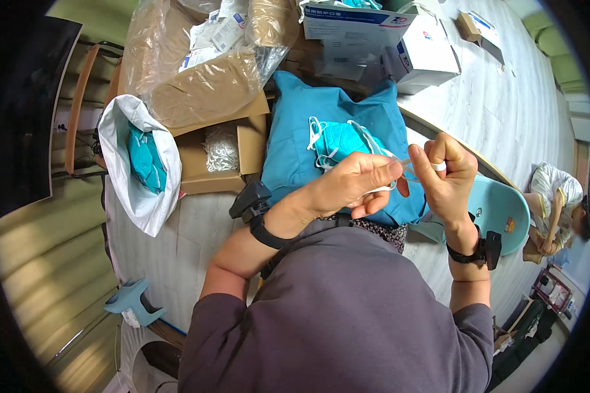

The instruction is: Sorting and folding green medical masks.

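Above my lap, a thin white elastic strap (405, 162) runs between my two hands. My left hand (351, 180) is closed, its thumb and forefinger pinching the strap, a loop of which hangs below the fingers. My right hand (447, 171) is curled shut on the strap's other side, with a white band round one finger. Just beyond them, teal face masks (339, 139) with white straps lie on a blue cloth bundle (288, 128) across my lap. My left hand partly covers the masks.
At left stand a white sack (167, 206) holding teal masks and an open cardboard box (250, 144) with white straps inside. Behind is a plastic-lined carton (206, 92). A white carton (432, 59) stands at back right. A light-blue plastic seat (505, 226) and another person (557, 196) are to the right.
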Demonstrator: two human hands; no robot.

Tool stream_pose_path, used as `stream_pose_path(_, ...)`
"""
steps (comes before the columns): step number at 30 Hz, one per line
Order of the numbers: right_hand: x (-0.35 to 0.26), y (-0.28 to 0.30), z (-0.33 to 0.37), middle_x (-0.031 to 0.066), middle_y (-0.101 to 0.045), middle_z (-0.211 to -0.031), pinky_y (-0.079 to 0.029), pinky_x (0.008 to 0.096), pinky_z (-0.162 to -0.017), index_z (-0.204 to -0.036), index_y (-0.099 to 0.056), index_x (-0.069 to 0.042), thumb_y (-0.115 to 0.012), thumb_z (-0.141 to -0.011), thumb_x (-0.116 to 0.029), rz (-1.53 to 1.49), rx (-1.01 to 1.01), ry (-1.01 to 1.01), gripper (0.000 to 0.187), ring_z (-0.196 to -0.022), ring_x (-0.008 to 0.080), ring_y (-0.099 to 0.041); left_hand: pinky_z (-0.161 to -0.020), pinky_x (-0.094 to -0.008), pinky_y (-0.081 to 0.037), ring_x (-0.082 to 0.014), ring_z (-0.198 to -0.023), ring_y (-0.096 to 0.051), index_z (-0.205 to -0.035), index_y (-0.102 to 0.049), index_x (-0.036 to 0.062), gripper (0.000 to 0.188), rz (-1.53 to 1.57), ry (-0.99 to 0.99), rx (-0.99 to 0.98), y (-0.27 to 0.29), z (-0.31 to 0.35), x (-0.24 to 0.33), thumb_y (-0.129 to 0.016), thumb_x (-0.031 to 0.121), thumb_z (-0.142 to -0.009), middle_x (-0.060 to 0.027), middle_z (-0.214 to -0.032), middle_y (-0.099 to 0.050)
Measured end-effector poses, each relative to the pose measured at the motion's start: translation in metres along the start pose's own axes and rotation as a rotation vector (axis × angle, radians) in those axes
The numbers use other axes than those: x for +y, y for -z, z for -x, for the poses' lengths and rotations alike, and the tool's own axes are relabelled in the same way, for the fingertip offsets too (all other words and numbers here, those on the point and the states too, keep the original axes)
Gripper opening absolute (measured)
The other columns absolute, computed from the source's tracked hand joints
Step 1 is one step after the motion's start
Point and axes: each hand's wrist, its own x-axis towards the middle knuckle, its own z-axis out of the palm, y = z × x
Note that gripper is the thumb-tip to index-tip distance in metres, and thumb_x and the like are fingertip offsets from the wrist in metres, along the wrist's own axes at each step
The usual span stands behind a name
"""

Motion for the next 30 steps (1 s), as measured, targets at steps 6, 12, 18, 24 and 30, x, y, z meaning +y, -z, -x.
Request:
stream_pose_path(6, -0.008, 0.001, 0.0, -0.0044, -0.046, -0.058, -0.028, 0.0208, -0.045, -0.066, -0.044, -0.007, -0.072, -0.087, -0.008, -0.134, -0.054, -0.149, 0.035, -0.053, 0.0018, -0.035, -0.039, -0.0161, -0.031, -0.0028, -0.049, -0.044, -0.098, -0.062, 0.001, 0.032, -0.004, -0.129, 0.173, -0.001, -0.016, -0.017, -0.046, 0.029, -0.102, -0.0039, -0.067, -0.056)
stream_pose_path(12, -0.003, 0.019, 0.002, -0.0001, -0.045, -0.056, -0.028, 0.0238, -0.045, -0.064, -0.05, -0.003, -0.081, -0.079, -0.026, 0.25, -0.355, -0.171, 0.041, -0.054, 0.0032, -0.036, -0.042, -0.0181, -0.03, -0.0025, -0.048, -0.04, -0.084, -0.058, 0.005, 0.028, -0.141, -0.115, 0.236, 0.002, -0.01, -0.015, -0.045, 0.024, -0.101, 0.0022, -0.061, -0.049)
stream_pose_path(18, 0.0, 0.018, 0.011, -0.0015, -0.033, -0.052, -0.023, 0.0271, -0.044, -0.058, -0.038, -0.006, -0.082, -0.076, -0.018, 0.26, -0.131, -0.074, 0.049, -0.05, 0.0078, -0.03, -0.044, -0.0221, -0.031, -0.0035, -0.047, -0.039, -0.069, -0.058, 0.0023, 0.025, -0.207, -0.061, 0.207, -0.005, -0.004, -0.023, -0.045, 0.012, -0.089, 0.0013, -0.059, -0.051)
stream_pose_path(24, -0.006, 0.042, 0.021, 0.0003, -0.028, -0.055, -0.019, 0.0286, -0.045, -0.06, -0.034, -0.006, -0.077, -0.079, -0.006, 0.454, 0.098, 0.136, 0.047, -0.05, 0.0091, -0.026, -0.04, -0.0216, -0.024, -0.0034, -0.044, -0.034, -0.062, -0.055, 0.0035, 0.028, -0.051, 0.111, 0.094, -0.004, 0.019, -0.029, -0.046, 0.017, -0.085, 0.0018, -0.054, -0.046)
stream_pose_path(30, 0.006, 0.081, 0.023, -0.0037, -0.05, -0.064, -0.03, 0.0186, -0.05, -0.075, -0.06, 0.0, -0.071, -0.084, -0.001, 0.462, 0.531, 0.14, 0.015, -0.056, 0.0043, -0.043, -0.04, -0.0201, -0.024, -0.0027, -0.046, -0.037, -0.064, -0.055, 0.0029, 0.027, -0.046, 0.115, 0.103, 0.0, 0.041, -0.04, -0.047, 0.016, -0.086, 0.0011, -0.057, -0.048)
